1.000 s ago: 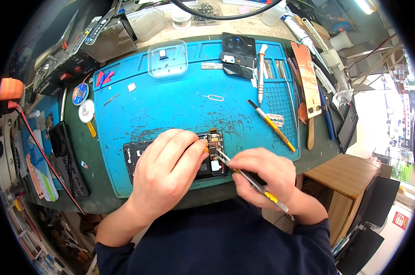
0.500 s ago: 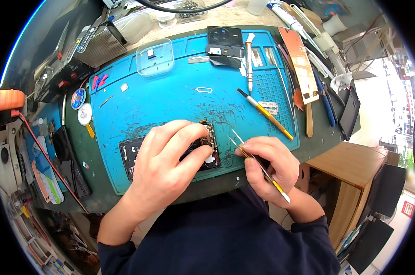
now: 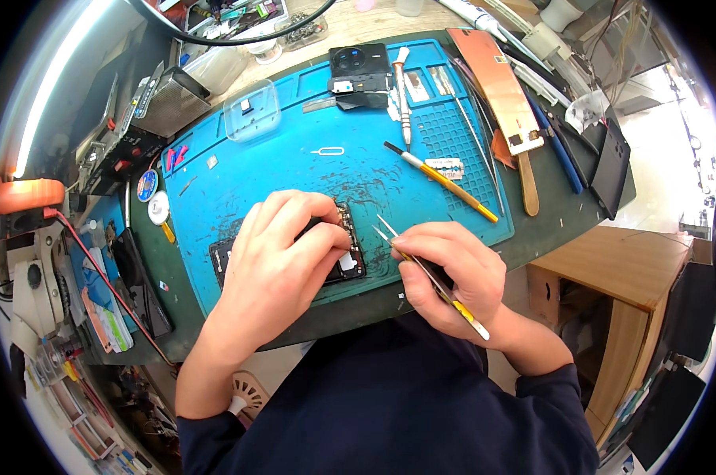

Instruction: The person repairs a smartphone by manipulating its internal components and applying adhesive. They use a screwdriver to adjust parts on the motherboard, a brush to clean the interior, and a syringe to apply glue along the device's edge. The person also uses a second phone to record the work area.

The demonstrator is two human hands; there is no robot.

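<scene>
My left hand [image 3: 275, 253] lies over an opened black phone [image 3: 352, 263] near the front edge of the blue mat [image 3: 255, 176]. Its thumb and index finger are pinched close together above the phone's right part. What sits between those fingertips is hidden. The hand covers most of the phone; small parts show along its right side, with a pale patch near the bottom. To the right, my right hand [image 3: 459, 273] grips silver and yellow tweezers [image 3: 421, 271]. Their two tips are apart, pointing up and left toward the phone, and touch nothing.
Behind the hands lie a SIM eject pin [image 3: 330, 150], a yellow-handled craft knife [image 3: 450, 190] and a razor blade [image 3: 445, 169]. Farther back are a screwdriver [image 3: 404, 107], a clear plastic box [image 3: 252, 127] with small parts, phone parts [image 3: 359, 62] and a copper-coloured panel [image 3: 496, 87].
My left thumb and index finger have drawn closer together over the phone. The right hand keeps its hold on the tweezers. The whole view has shifted and tilted slightly.
</scene>
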